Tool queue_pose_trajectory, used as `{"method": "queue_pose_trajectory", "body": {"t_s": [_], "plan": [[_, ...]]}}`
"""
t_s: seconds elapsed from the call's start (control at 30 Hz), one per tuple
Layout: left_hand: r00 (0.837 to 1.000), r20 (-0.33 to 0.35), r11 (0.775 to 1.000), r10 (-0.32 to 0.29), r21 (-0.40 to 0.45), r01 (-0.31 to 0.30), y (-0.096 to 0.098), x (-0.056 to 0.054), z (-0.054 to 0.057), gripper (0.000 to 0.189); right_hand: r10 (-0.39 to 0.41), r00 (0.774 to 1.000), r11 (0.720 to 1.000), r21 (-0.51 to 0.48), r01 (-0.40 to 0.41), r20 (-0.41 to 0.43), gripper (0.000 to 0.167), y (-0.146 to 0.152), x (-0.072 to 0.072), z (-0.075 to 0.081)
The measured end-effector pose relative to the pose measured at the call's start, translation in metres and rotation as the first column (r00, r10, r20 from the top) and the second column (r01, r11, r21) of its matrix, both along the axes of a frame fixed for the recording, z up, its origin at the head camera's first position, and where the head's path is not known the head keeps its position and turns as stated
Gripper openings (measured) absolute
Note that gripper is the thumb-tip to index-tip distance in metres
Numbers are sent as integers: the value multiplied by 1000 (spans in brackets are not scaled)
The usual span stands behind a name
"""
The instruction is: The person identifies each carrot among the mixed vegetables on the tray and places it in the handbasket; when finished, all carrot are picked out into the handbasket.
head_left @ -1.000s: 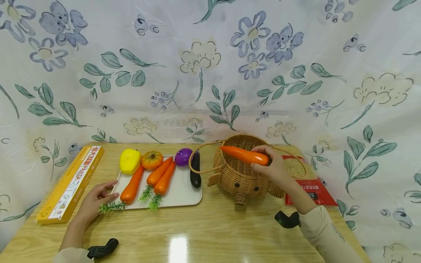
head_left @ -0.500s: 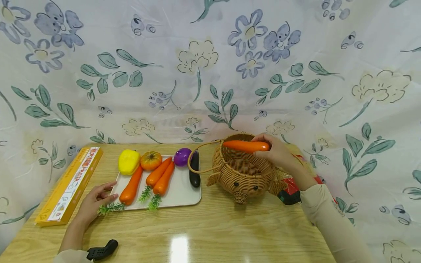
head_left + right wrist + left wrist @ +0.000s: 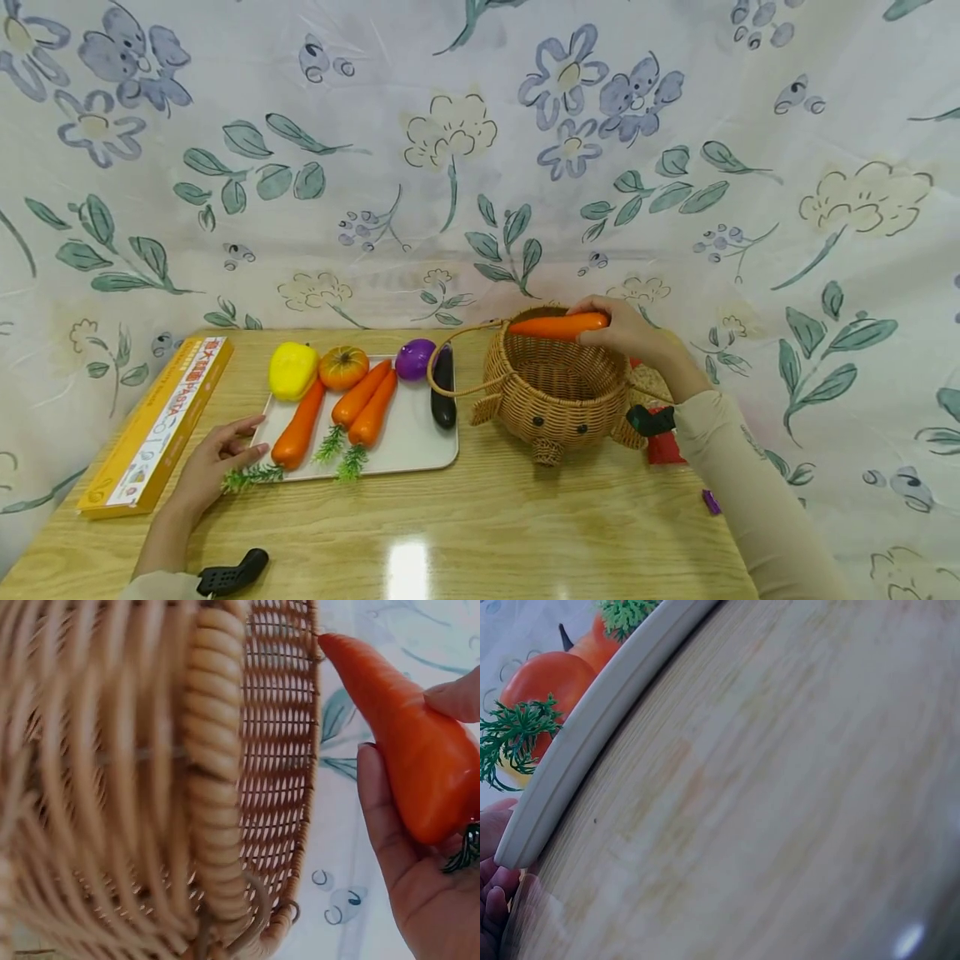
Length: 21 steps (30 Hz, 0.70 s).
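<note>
My right hand (image 3: 618,327) grips a toy carrot (image 3: 551,326) by its thick end, thumb on one side and fingers on the other. The carrot lies level over the back of the pig-faced wicker basket's (image 3: 551,408) opening, tip to the left. In the right wrist view, green leaves show at the palm beside the carrot (image 3: 420,742). My left hand (image 3: 213,462) holds the left edge of a white tray (image 3: 412,454), fingers at its corner (image 3: 525,840). On the tray lie three carrots (image 3: 300,425), a yellow vegetable (image 3: 293,371), a pumpkin (image 3: 343,367), a purple round vegetable (image 3: 416,359) and an eggplant (image 3: 444,392).
A yellow pasta box (image 3: 157,425) lies left of the tray. Right of the basket, partly behind the right arm, is a red packet (image 3: 663,446). A small purple object (image 3: 711,502) sits near the right table edge. The basket's handle (image 3: 435,367) hangs leftward toward the eggplant. A floral curtain (image 3: 375,208) hangs behind.
My right hand has moved toward the back of the basket with the carrot, which has turned from slanting to nearly level. The left hand stays at the tray.
</note>
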<state>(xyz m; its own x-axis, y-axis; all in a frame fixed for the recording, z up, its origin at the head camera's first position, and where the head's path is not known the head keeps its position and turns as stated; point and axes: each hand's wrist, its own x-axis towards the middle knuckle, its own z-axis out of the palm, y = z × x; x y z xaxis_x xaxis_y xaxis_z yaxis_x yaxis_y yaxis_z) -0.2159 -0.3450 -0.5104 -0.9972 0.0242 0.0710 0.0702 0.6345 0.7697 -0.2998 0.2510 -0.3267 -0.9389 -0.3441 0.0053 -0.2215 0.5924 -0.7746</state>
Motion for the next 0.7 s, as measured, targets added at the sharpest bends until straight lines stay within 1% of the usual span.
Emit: {"method": "queue_pose_trajectory", "body": {"t_s": [0.1,0.2,0.33,0.47,0.7], "plan": [[1000,12,1000,2,-2,-1,0,1,0,58,8,1000,1000,14,-8,16,40,-2,-5,0],[1000,15,1000,2,-4,-2,0,1,0,58,19,1000,999,36,-19,9,39,-4,-9,1],[1000,2,1000,3,-9,-3,0,0,0,57,32,999,997,71,-33,11,38,-8,-13,1],[1000,-7,1000,2,-9,-2,-1,-2,0,56,48,998,995,82,-51,43,37,-11,-19,1],[1000,19,1000,2,-12,-2,-1,-1,1,57,77,995,991,100,-84,70,40,-16,-32,-2]]}}
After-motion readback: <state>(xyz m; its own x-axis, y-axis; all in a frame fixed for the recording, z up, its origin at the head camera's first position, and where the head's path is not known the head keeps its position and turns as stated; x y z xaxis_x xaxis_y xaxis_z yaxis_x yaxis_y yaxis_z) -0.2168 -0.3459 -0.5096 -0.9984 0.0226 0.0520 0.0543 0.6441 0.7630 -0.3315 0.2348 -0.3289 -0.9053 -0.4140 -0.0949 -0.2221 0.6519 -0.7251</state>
